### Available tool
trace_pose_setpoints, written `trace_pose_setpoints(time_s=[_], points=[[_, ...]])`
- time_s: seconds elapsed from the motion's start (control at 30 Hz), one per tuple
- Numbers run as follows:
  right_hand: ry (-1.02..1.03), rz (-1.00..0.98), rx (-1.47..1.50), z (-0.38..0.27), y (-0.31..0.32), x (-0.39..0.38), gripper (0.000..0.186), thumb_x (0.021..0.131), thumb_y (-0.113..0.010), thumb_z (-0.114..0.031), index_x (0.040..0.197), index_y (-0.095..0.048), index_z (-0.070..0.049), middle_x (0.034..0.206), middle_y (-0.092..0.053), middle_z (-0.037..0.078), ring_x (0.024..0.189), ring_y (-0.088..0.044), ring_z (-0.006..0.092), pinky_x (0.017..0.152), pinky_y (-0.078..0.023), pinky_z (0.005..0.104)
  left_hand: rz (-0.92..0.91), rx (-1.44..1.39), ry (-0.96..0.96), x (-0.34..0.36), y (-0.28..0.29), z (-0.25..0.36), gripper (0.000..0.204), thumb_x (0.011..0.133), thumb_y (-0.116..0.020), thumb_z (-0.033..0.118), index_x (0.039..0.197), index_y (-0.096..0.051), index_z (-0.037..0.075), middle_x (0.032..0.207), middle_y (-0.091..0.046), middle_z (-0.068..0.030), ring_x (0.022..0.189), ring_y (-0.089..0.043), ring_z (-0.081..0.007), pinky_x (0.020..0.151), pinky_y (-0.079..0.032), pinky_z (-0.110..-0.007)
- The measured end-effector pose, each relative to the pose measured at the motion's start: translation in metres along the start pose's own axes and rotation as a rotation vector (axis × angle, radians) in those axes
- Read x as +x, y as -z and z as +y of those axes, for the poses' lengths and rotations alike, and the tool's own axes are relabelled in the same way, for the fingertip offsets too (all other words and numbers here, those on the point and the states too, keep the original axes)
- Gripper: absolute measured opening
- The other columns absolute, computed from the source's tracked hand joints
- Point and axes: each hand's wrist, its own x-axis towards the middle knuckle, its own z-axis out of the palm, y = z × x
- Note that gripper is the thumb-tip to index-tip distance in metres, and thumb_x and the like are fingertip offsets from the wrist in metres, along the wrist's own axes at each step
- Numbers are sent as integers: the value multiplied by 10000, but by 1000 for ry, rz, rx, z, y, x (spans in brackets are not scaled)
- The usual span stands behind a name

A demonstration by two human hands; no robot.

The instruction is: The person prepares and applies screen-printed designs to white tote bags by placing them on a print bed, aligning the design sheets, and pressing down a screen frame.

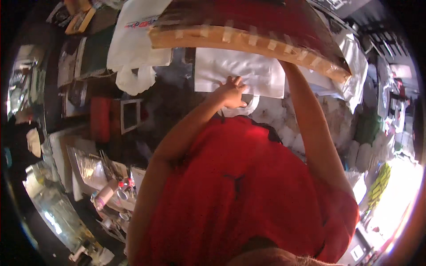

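A white bag (262,73) lies flat in front of me, with its looped white handle (253,105) toward my body. My left hand (231,94) rests at the bag's near edge by the handle, fingers apart and holding nothing that shows. Above the bag's far part, a large wooden frame (248,37) with a dark red face is tilted up; bits of tape line its near edge. My right forearm (308,108) reaches up to the frame's underside. The frame hides my right hand, so its grip cannot be seen.
A second white bag (128,53) with red print lies to the left, its handle hanging down. Further left are a red box-like thing (101,119) and a small white frame (130,115). A pink bottle (106,194) lies among clutter at lower left. Whitish plastic (359,66) hangs right of the frame.
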Motion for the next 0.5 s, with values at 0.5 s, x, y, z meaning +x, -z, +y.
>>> trace_pose_setpoints(time_s=[0.5], points=[[106, -72, -92, 13, 20, 6, 409, 829, -661, -338, 1161, -614, -102, 1213, -589, 171, 1121, -545, 370, 938, -451, 459, -126, -121, -21, 16, 15, -9, 823, 774, -657, 575, 1400, -443, 84, 1506, -249, -196, 1371, -215, -458, 1097, -330, -507]])
